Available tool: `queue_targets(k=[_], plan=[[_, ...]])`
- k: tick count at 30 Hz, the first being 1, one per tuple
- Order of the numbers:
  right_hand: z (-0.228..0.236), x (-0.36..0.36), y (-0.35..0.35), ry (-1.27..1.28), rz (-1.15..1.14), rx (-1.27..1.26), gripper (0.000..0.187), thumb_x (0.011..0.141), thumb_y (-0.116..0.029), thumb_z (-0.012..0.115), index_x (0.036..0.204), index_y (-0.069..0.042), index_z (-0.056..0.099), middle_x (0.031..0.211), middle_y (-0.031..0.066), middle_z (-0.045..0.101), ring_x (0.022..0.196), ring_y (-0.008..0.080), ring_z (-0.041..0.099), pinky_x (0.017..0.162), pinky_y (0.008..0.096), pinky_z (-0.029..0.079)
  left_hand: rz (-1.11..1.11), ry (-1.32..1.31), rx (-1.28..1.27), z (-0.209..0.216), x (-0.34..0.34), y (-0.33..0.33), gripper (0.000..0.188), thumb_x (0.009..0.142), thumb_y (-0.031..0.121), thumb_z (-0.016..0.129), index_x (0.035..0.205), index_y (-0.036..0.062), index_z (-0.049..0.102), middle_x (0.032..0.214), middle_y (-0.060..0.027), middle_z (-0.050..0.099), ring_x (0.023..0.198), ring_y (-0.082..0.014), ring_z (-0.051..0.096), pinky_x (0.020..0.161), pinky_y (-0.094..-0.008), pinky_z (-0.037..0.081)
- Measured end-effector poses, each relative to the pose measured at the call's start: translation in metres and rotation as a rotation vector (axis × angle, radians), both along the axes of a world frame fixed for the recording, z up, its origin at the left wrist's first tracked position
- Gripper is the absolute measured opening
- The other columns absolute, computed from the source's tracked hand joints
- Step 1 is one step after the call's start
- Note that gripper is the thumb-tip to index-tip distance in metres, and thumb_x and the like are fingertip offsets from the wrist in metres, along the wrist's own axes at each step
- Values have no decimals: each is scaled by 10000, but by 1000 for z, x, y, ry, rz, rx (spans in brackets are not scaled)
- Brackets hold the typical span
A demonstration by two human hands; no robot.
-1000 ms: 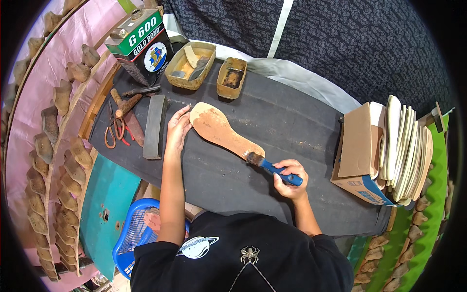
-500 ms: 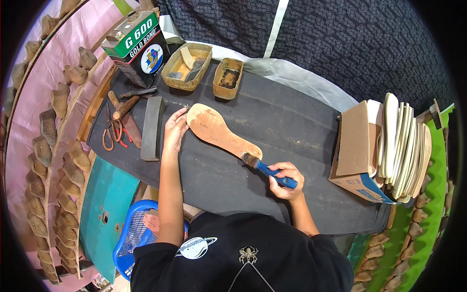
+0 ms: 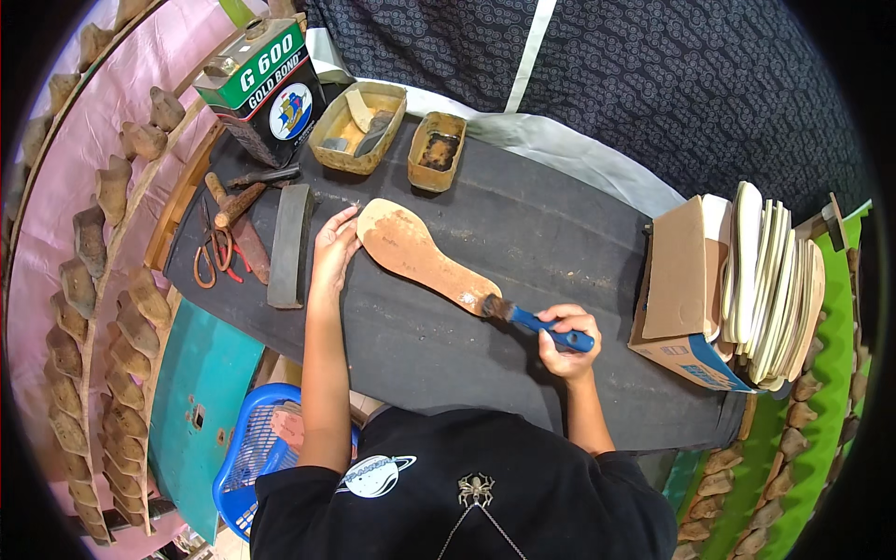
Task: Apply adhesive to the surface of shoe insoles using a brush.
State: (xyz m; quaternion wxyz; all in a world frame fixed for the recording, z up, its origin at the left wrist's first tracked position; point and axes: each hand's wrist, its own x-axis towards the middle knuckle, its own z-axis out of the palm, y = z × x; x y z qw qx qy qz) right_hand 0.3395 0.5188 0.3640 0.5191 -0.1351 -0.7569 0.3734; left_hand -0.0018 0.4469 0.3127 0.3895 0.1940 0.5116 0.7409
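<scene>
A tan shoe insole (image 3: pixel 425 254) lies slantwise on the dark table, its wide end toward the upper left. Its surface has darker, damp-looking patches. My left hand (image 3: pixel 337 245) pinches the rim of that wide end between thumb and fingers. Wrapped round the blue handle of a paintbrush (image 3: pixel 532 322) is my right hand (image 3: pixel 567 342). The brush's dark bristles touch the narrow heel end at its right edge.
Left on the table (image 3: pixel 551 233) are a grey block (image 3: pixel 291 245), scissors (image 3: pixel 215 247), a hammer (image 3: pixel 233 210) and a metal can (image 3: pixel 264 93). Two tubs (image 3: pixel 358 128) stand behind. Right is a carton (image 3: pixel 679 271) of insoles (image 3: pixel 770 280). A blue basket (image 3: pixel 252 457) sits below left.
My right hand and the paintbrush have moved a little to the right, bringing the bristles to the outer edge of the heel end. My left hand and the insole stay put.
</scene>
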Motion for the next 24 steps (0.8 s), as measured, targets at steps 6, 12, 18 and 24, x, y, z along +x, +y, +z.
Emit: queue_targets(k=[6,12,18,24], plan=[[3,-23,-1,-94,22,-29,253,666,64,606,819,-25,425,859,169,555,819,237,581,739,345,468,6,-9,16,-2,1,-1,297,849,61,465,1127,-29,409,1007,-138,560,907,-167,560,793,-274,456],[-1,-6,7,56,11,-225,187,654,46,557,757,-28,420,760,135,550,671,168,552,637,279,468,-5,-1,3,2,1,0,303,848,69,472,1126,-32,407,1005,-137,561,911,-168,558,795,-273,453],[6,-12,5,44,-20,-230,213,673,60,578,782,-30,418,808,140,545,748,186,560,700,302,463,-2,6,-4,2,2,-1,298,851,77,472,1123,-29,411,1018,-135,559,913,-164,557,792,-267,451],[-4,-7,7,49,-5,-206,216,656,67,595,764,-23,431,799,143,565,758,203,587,685,304,477,-1,9,4,-1,1,-1,294,855,76,465,1125,-28,413,1021,-133,559,914,-162,558,789,-263,451]])
